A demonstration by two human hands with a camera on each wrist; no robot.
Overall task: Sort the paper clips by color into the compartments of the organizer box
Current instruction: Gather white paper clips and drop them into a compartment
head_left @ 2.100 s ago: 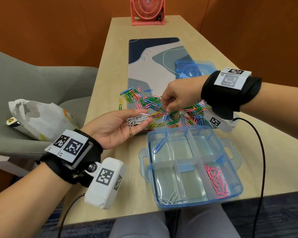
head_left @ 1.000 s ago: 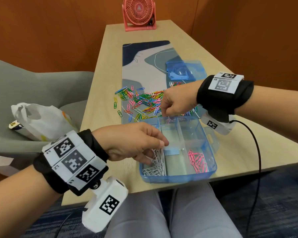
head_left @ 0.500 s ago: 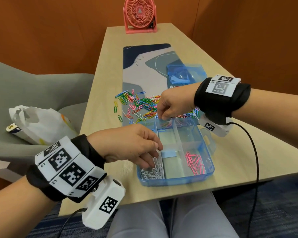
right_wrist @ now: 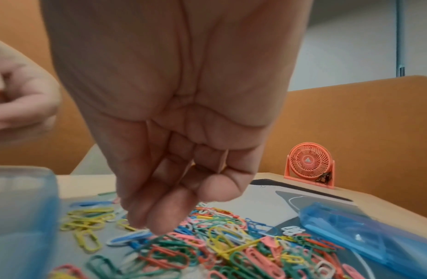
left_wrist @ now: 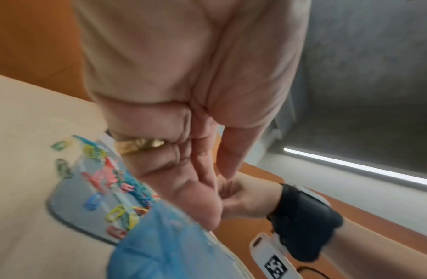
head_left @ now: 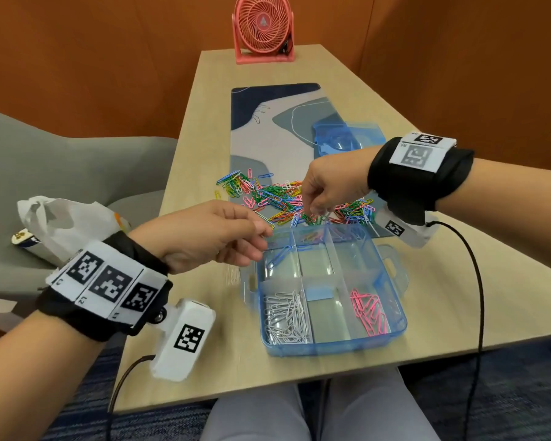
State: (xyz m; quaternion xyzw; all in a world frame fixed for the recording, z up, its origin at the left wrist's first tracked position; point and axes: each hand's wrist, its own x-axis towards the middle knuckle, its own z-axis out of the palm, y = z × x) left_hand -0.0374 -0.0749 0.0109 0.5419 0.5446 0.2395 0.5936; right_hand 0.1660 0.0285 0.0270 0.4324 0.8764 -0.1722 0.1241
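Now the right hand (head_left: 328,189) hangs fingers-down, fingertips together over the paper clips (head_left: 287,198), seemingly to pick one; whether it holds any, I cannot tell. Nearer lies the organizer box (head_left: 392,335); the left hand (head_left: 210,233), loosely curled and empty, hovers beside it.

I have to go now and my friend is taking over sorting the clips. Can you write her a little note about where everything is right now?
Left hand: holds nothing, fingers loosely curled over the organizer box's far-left corner.
Right hand: fingertips down in the mixed pile of paper clips on the desk mat; whether it has pinched one can't be seen.
Done: white clips sit in the near-left compartment, pink clips in the near-right, one blue clip in the far-left.
Left: most clips, all colors mixed, are still in the pile behind the box. The box lid lies farther back on the mat.
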